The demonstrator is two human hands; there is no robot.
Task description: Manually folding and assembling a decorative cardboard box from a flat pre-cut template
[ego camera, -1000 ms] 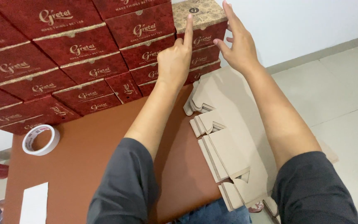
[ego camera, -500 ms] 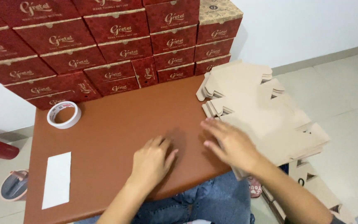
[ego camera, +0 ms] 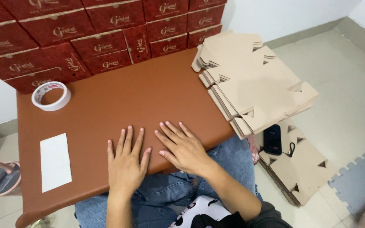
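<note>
Both hands lie palm-down on the brown table [ego camera: 119,101], near its front edge and just above the person's denim-clad lap. The left hand [ego camera: 125,162] rests flat with its fingers slightly spread and pointing away from the body toward the red boxes [ego camera: 102,46]; the right hand [ego camera: 182,147] sits just beside it, also flat, fingers spread and angled up and to the left, so the two hands nearly meet at the thumbs. Neither hand holds anything. The table is a smooth, reddish-brown rectangle with rounded corners; its long axis runs left to right across the view, tilted a little so the right end sits higher in the frame. A tape roll [ego camera: 51,96] lies flat near the far left corner, well apart from the hands, and a white paper slip [ego camera: 55,161] lies near the left edge, its long side running front to back. The red boxes are stacked along the table's far side against the wall. A stack of flat cardboard blanks [ego camera: 254,84] overhangs the table's right end, with more blanks [ego camera: 300,169] on the floor below and a dark phone [ego camera: 272,139] resting on them.
</note>
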